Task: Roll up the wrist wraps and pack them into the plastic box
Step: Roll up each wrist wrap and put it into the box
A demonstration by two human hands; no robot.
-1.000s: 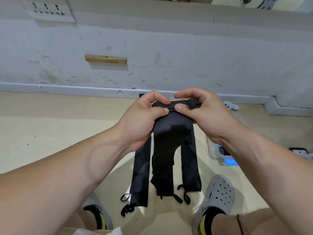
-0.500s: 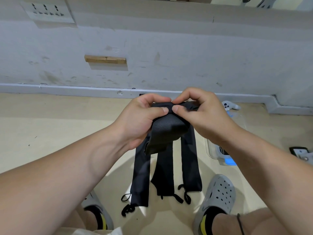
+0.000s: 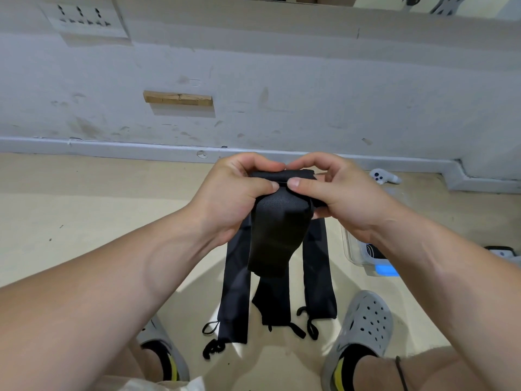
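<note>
- Footwear: two grey clogs stood on the floor nearest the person, one on each side of the work.
- Stock awaiting rolling: three loose wrist wraps, black, lay flat and side by side on the floor between the clogs, with their loops at the near end.
- Container: the plastic box, clear-walled, sat on the floor just right of the loose wraps and was partly hidden by the right forearm. Something dark lay inside and could not be identified. A blue part showed at its near corner. No rolled wrap could be confirmed inside.
- Work in hand: the held wrist wrap was raised above the loose ones. Its top was wound into a short roll and its tail hung free.
- Grip: the left hand pinched the left end of the roll between thumb and curled fingers. The right hand did the same at the right end, and the two thumb tips nearly met on the front.
- Handling, as judged: the wrap was soft, light and limp, not fragile, and its roll was likely to loosen if released. It is best held at both ends of the roll, with the tail kept taut.
- Background: a white controller lay by the skirting, with a wooden block on the wall above.
</note>
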